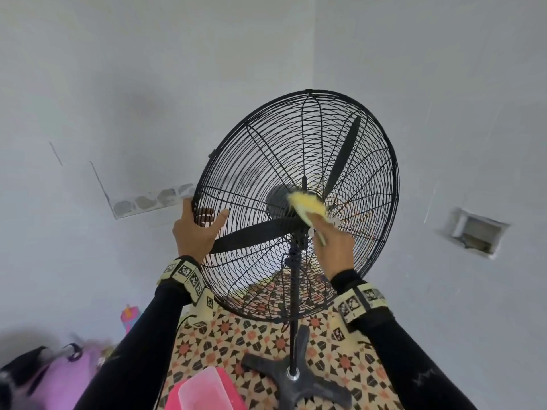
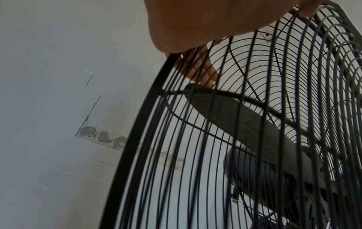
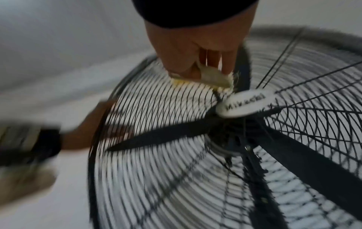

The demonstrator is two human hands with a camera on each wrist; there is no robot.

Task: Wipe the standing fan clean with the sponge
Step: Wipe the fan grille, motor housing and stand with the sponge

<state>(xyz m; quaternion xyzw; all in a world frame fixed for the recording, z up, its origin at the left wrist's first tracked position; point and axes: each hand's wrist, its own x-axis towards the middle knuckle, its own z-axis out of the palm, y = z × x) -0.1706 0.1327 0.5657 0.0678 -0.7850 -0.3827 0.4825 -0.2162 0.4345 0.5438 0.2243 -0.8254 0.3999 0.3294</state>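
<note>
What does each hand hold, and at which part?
Left hand grips the fan guard at its outer rim. Right hand holds the yellow sponge by its lower end.

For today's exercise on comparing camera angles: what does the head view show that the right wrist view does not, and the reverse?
Only the head view shows the fan's cross-shaped base, the patterned floor and the pink tub. Only the right wrist view shows the white badge at the grille's centre. Both show the right hand holding the yellow sponge against the grille, and the left hand gripping its rim.
</note>
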